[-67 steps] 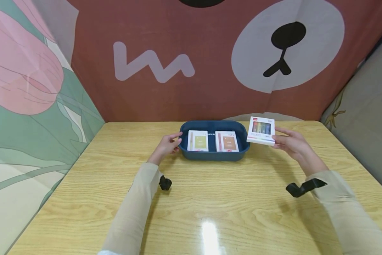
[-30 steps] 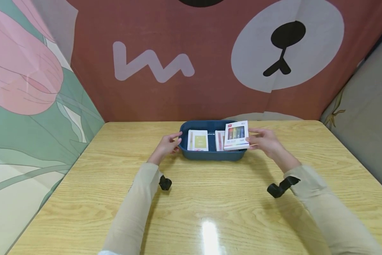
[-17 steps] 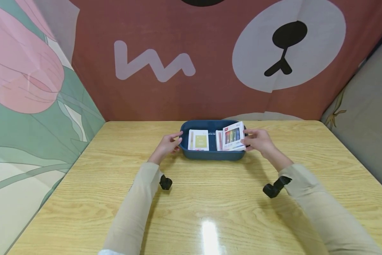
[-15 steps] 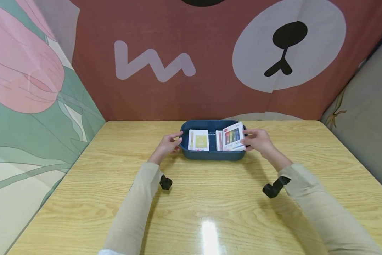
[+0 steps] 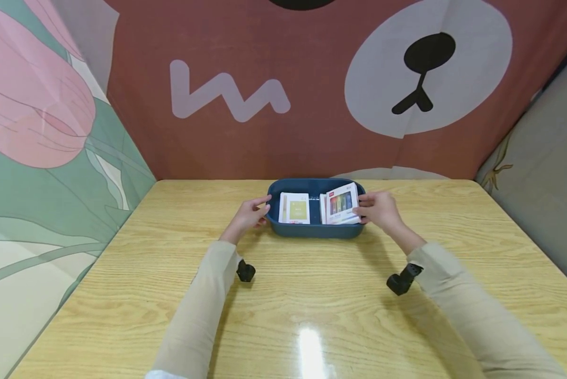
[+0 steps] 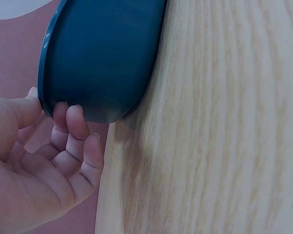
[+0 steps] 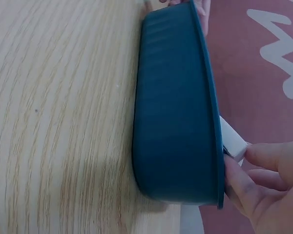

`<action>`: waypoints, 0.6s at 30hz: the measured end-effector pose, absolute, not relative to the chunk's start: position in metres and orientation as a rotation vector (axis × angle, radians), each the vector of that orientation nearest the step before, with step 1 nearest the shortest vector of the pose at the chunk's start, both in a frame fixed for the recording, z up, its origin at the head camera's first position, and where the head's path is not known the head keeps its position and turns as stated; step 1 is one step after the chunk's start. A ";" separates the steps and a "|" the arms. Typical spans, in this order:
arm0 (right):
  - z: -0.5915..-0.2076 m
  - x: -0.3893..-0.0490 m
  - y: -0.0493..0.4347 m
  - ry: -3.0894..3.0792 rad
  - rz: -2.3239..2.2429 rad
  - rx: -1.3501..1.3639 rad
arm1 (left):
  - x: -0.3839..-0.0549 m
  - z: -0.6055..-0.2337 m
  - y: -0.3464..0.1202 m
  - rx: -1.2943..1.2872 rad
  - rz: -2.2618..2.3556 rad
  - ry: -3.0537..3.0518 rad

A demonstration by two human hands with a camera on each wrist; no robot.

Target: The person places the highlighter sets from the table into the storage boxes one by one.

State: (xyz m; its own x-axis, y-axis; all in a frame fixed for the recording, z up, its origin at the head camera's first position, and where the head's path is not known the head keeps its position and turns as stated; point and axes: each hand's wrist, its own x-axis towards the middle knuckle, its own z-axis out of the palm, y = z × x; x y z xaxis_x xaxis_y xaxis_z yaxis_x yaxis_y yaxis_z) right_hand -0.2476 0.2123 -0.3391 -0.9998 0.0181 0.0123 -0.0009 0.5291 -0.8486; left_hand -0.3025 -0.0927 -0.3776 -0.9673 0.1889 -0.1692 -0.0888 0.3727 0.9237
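A dark blue plastic bin (image 5: 316,231) stands at the back of the table. My left hand (image 5: 247,213) holds its left end; the left wrist view shows the thumb at the rim and fingertips against the outer wall (image 6: 102,63). At the opposite end, my right hand (image 5: 380,210) pinches a white box (image 5: 342,202) by its right edge. Coloured sticks show through that box's window. It leans inside the bin, tilted, over another white box with a reddish stripe (image 5: 323,210), mostly hidden. A white box with a yellow-green panel (image 5: 297,209) lies in the bin's left half.
The bin sits on a wood-grain table (image 5: 283,295), near its back edge. Behind rises a reddish-brown cloth (image 5: 226,147) with a bear's muzzle on it. Patterned cloths hang at both sides. Each wrist wears a small black camera.
My right hand has brought the white box with coloured sticks leftward from beyond the bin's right end and lowered it into the bin. My left hand has stayed at the bin's left end.
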 end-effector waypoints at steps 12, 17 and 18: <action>-0.345 -0.249 0.205 -2.843 0.933 0.260 | -0.301 -0.378 -0.093 0.084 1.639 2.381; -0.346 -0.249 0.201 -2.902 0.921 0.266 | -0.301 -0.379 -0.092 0.092 1.650 2.386; -0.346 -0.249 0.201 -2.916 0.922 0.270 | -0.301 -0.379 -0.092 0.093 1.651 2.388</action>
State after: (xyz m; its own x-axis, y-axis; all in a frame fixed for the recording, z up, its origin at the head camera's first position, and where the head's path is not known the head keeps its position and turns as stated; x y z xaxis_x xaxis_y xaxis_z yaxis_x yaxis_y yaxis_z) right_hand -0.2492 0.2006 -0.3462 -0.9820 -0.1453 0.1209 -0.1883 0.8045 -0.5633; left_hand -0.3009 -0.0918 -0.3795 -0.9700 0.1852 -0.1573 -0.0819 0.3605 0.9292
